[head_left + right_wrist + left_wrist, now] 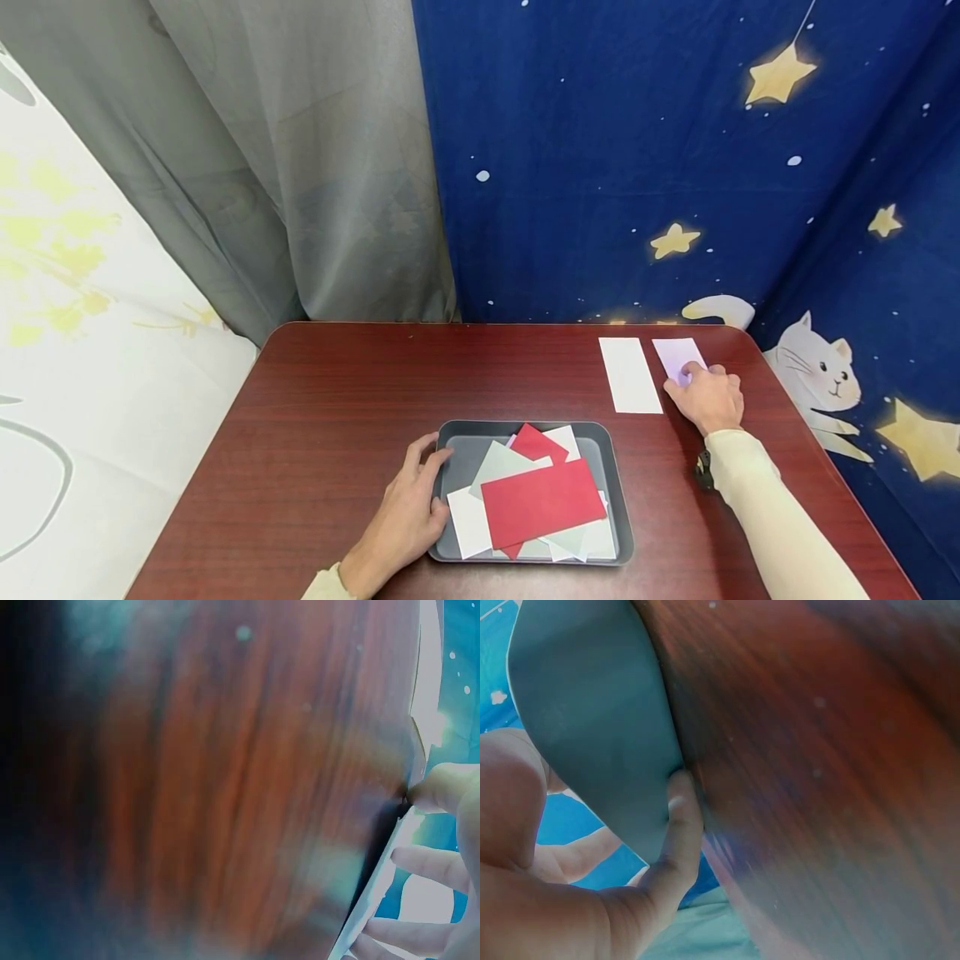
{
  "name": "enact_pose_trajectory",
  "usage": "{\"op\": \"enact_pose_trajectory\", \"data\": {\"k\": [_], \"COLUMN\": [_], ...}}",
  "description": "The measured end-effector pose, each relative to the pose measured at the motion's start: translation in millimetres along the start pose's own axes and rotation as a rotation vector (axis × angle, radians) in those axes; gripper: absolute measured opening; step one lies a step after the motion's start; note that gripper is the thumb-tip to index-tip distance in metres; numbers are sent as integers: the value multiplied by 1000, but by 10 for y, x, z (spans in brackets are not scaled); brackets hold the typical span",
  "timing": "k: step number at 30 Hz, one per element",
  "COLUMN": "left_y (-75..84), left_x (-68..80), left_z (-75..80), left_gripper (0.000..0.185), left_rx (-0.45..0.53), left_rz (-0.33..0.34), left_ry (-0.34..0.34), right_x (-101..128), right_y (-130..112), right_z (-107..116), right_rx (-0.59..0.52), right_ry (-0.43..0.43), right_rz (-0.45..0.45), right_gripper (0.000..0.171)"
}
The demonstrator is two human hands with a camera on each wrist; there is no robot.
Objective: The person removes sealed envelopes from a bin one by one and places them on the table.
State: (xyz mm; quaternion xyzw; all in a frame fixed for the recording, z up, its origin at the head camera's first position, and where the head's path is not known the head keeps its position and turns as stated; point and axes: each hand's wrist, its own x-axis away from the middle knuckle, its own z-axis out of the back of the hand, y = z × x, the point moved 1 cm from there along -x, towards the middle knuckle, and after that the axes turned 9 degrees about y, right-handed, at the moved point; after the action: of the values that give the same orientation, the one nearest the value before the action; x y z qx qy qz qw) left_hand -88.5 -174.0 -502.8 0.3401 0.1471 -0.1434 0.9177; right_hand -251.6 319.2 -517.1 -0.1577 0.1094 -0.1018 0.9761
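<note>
1. Draped cloth walls me in: a grey curtain (300, 167) on the left, a dark blue sheet with stars and a white cat (675, 167) on the right. Before me lies a dark red wooden table (337, 400).
2. Near me on it sits a grey tray (459, 450) holding a loose heap of paper slips: a large red slip (542, 502) on top, a smaller red one, grey and white ones beneath.
3. My left hand (408, 512) rests against the tray's left rim, fingers only loosely bent along the edge, steadying rather than gripping.
4. At the far right lies a long white slip (630, 375), and just beside it a pale lilac slip (678, 357).
5. My right hand (708, 396) lies on the lilac slip's near end; whether the fingers press it flat or pinch its edge I cannot tell.
6. I judge I am sorting slips by colour and setting this one down; the next move likely calls for letting go and reaching to the tray.
7. Both wrist views are blurred. My hand covers the lilac slip's near end, and the heap hides its lower slips.
</note>
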Motion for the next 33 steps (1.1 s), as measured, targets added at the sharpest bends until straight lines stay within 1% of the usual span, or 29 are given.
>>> {"op": "enact_pose_trajectory", "data": {"k": [9,12,15,19,25,30,33], "left_y": [0,-2,0,-2,-9,-6,-8], "left_x": [2,5,4,-3,-7,-4,-2], "left_z": [2,3,8,12,13,9,8], "left_gripper": [66,65,65,66,64,64,65], "left_rx": [5,7,10,7,4,5,7], "left_rz": [-14,-17,-21,-32,-16,-11,-17], "left_ry": [10,7,6,15,4,4,5], "right_x": [26,58,95,156,296,420,494], "right_y": [25,22,-7,-127,-350,-518,-615], "right_z": [-1,5,32,93,163,178,181], "right_rx": [-15,-18,-23,-35,-60,-81,-102], "right_ry": [-2,12,36,80,170,259,289], "right_rz": [2,10,38,96,201,332,393], "right_gripper": [55,55,54,52,47,42,40]}}
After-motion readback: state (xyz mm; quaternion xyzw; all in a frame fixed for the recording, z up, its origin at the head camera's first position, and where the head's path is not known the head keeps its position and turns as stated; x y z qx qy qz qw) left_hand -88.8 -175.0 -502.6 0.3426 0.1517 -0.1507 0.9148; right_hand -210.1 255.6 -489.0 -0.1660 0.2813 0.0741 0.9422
